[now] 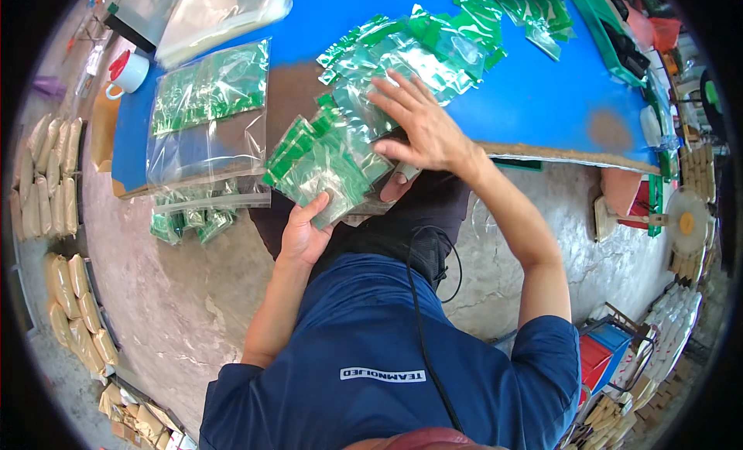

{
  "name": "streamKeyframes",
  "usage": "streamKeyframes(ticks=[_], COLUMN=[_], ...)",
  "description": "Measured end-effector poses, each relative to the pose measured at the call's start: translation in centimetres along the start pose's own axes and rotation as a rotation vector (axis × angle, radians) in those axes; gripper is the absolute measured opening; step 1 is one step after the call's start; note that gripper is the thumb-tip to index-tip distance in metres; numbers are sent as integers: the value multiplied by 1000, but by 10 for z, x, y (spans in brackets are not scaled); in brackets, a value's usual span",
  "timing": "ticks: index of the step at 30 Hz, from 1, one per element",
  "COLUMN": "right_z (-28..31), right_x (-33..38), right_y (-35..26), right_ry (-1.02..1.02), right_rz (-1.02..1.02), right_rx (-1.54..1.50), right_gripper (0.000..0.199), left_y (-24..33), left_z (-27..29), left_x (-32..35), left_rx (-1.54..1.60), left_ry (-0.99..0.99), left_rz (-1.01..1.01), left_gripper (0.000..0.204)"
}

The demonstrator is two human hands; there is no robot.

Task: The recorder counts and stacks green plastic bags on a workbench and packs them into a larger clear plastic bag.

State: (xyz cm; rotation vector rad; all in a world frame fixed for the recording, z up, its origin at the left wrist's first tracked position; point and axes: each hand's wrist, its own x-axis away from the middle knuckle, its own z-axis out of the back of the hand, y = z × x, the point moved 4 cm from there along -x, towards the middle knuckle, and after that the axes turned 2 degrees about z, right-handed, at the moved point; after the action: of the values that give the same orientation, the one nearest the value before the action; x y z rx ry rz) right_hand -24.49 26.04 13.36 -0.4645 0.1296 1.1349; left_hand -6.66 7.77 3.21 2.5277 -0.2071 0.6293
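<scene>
Near the table's front edge, my left hand [304, 233] grips a fanned stack of green-and-clear plastic packets [317, 162], its thumb on top. My right hand [424, 129] lies with spread fingers over the near side of a loose pile of similar shiny packets [441, 47]; its palm is hidden. The held stack and the pile meet between my hands. To the left, a large clear plastic bag [207, 144] contains rows of green packets and hangs partly over the edge. Below it, more bagged green packets [193, 218] show.
The blue table [534, 109] has worn brown patches. A stack of clear bags [224, 20] and a white mug [128, 72] stand at the left. A green tray [607, 32] sits far right. Filled sacks [50, 167] line the floor at left; a fan [687, 222] is at right.
</scene>
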Motion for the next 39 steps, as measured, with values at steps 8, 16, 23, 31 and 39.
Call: streamKeyframes(ticks=[8, 16, 23, 31, 39], right_z=[-22, 4, -34, -19, 2], right_x=[9, 12, -13, 0, 10], right_y=[-46, 32, -17, -13, 4], right_ry=[-36, 139, 283, 166, 263], right_rz=[18, -124, -294, -337, -347], right_rx=[-281, 200, -13, 145, -338], right_gripper=[32, 65, 56, 34, 26], left_y=[-19, -1, -3, -16, -16], left_z=[-8, 2, -5, -12, -31], left_x=[-10, -7, 0, -11, -21], left_rx=[242, -20, 55, 84, 125], left_ry=[-61, -46, -126, -83, -62], left_rz=[121, -14, 17, 13, 17], left_gripper=[47, 51, 52, 50, 53])
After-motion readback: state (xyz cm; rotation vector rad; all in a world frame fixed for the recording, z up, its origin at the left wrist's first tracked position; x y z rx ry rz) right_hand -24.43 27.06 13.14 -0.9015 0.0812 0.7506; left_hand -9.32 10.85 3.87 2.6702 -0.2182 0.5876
